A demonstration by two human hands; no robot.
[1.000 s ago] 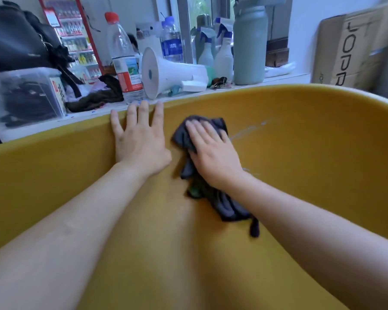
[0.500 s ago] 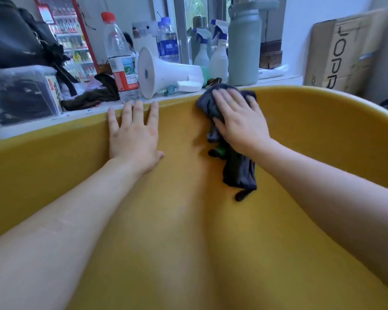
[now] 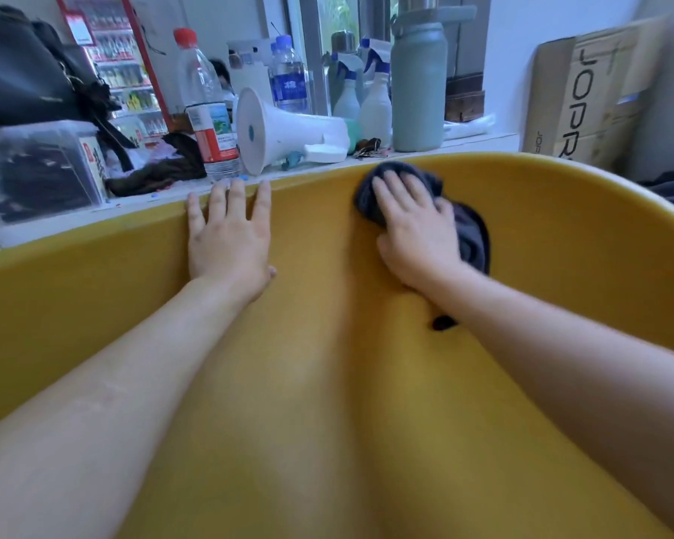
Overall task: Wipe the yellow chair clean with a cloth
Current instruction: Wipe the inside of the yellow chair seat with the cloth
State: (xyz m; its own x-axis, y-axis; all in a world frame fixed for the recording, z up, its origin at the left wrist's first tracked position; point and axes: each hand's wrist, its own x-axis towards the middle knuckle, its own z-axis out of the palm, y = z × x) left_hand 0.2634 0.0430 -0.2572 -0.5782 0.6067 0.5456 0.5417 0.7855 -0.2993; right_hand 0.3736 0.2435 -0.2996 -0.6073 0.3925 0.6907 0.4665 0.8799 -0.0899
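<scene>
The yellow chair fills the near and middle view. Its curved shell looks rigid and smooth, so it should take firm pressure. The left hand lies flat at the far rim, fingers straight, holding nothing. To its right, the right hand presses straight fingers on the dark cloth just below the rim. The cloth is soft and limp and is best kept bunched under the palm.

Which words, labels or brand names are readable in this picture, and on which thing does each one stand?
"JOPR", large black letters turned sideways, the rest hidden: cardboard box.
Red-capped water bottle: label print too small to read.
Blue-labelled bottle: characters blurred.
Clear plastic box: sticker characters blurred.
Red-framed poster: unreadable.
</scene>
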